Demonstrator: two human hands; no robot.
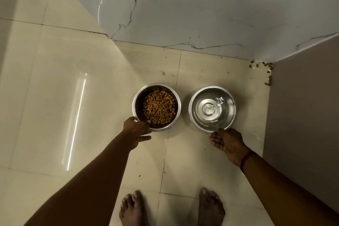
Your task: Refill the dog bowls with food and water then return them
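Two bare feet [172,207] are standing at 6 o'clock on the cream floor tiles [55,97], toes pointing to 12. Both arms are reaching fwd from the bottom corners. Left hand [136,130] is gripping the near rim of the food bowl [136,105] at approx its 7 o'clock edge, thumb hooking over the lip inside, other fingers spreading below/outside the rim. Right hand [227,143] is hanging w/ fingers loosely curled, not gripping anything; fingertips sitting just at the 6 o'clock rim of the water bowl [194,104], contact can't be confirmed. Dark-red thread band [245,159] is circling the right wrist. Both steel bowls are resting on the floor side by side, apart, food bowl to 9 of water bowl. Kibble [159,107] is filling the left bowl; clear water is rippling in the right one. Further out, scattered kibble bits [264,68] are lying in the corner at 2 o'clock, where the marble-look wall [201,5] is meeting a brown panel [302,106].
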